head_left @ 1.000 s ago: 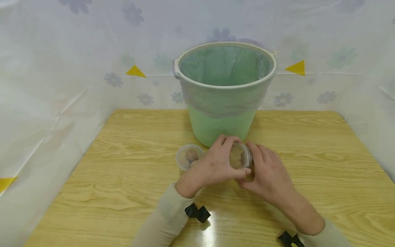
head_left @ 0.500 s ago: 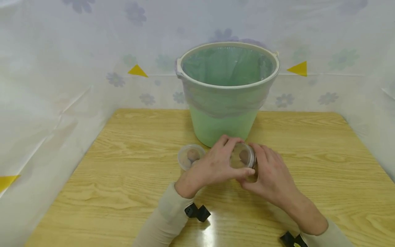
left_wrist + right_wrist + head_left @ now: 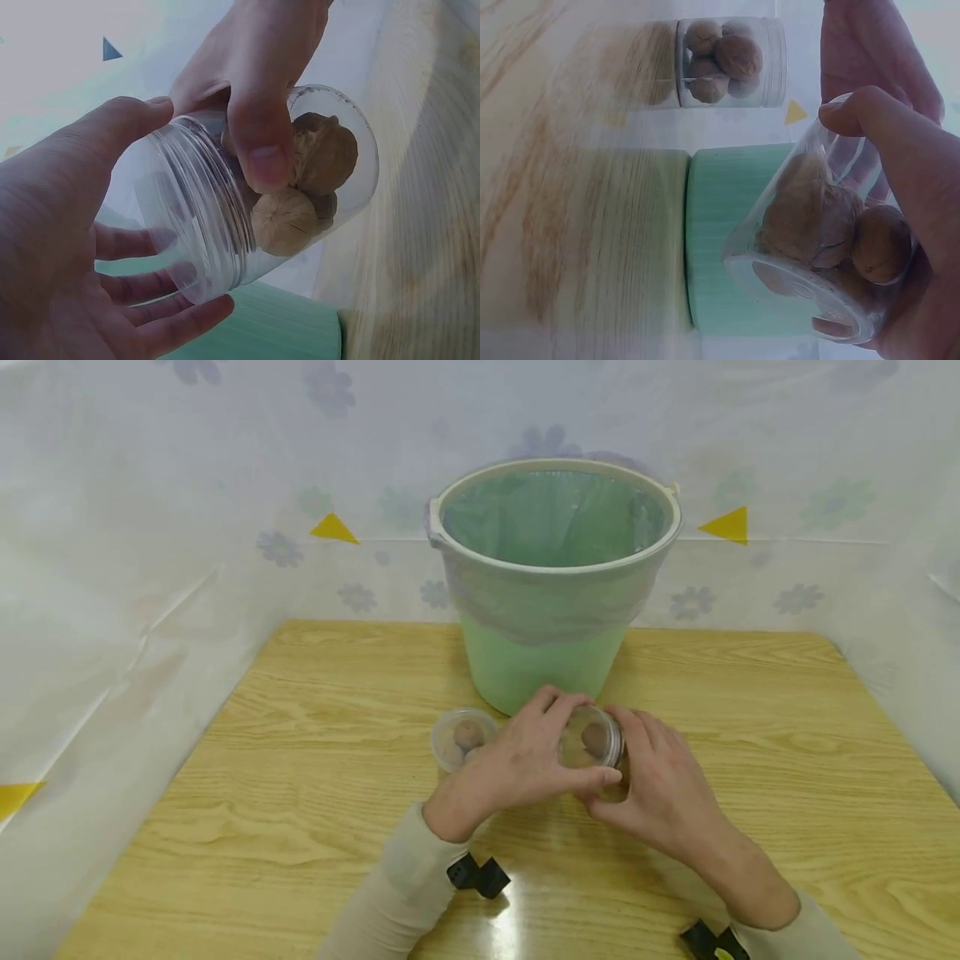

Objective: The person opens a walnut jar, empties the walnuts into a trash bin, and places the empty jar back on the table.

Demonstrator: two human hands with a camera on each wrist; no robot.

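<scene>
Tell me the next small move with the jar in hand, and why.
Probably twist the lid off: the left hand cups the lid end while the right hand grips the body of the clear jar, tilted above the table with walnuts inside. The lined green bucket stands open just behind. A second jar of walnuts waits beside.

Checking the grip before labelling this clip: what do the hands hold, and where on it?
A clear jar of walnuts: left hand round its lid end, right hand round its body.
</scene>
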